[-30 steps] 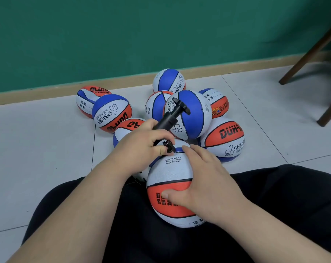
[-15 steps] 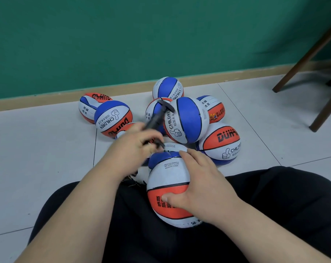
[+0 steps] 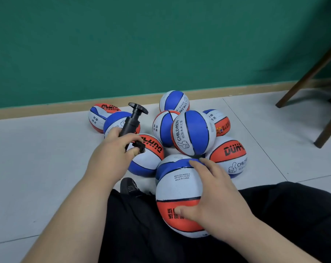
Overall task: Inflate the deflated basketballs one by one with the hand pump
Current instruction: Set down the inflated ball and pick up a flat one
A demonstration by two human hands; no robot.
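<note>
Left hand (image 3: pixel 111 150) grips the black pump (image 3: pixel 131 124); right hand (image 3: pixel 216 196) rests spread on the lap basketball (image 3: pixel 178 188)

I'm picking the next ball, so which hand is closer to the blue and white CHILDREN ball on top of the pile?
Right. The right hand rests on the lap ball, fingertips just below the CHILDREN ball; the left hand grips the pump off to its left.

Left hand (image 3: pixel 111 154) curls tight; right hand (image 3: pixel 212 196) lies spread, seemingly pressing down.
</note>
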